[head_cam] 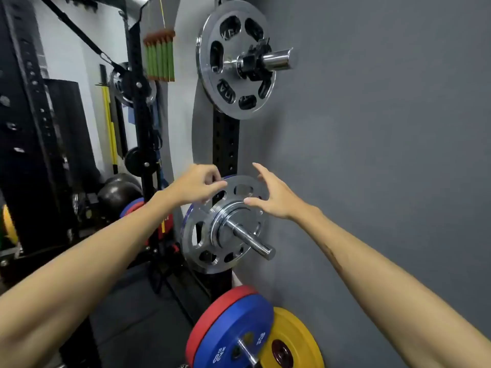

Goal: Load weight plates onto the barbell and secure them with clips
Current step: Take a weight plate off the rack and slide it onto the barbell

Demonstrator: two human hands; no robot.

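A chrome weight plate (236, 83) sits on the barbell sleeve (277, 59) up high, with a black clip (252, 63) against it. Lower down, several chrome plates (202, 243) with oval holes hang on a storage peg (252, 241) of the rack. A smaller chrome plate (233, 221) is the outermost one. My left hand (196, 183) is at the top left rim of these stored plates, fingers curled near the edge. My right hand (268, 193) hovers at the top right, fingers spread, thumb near the small plate. Neither hand clearly grips anything.
A grey wall (385, 155) runs close on the right. Red, blue (233, 330) and yellow (295, 338) bumper plates hang on a lower peg. The black rack upright (225, 144) stands behind the plates. More rack posts, balls and bands fill the left side.
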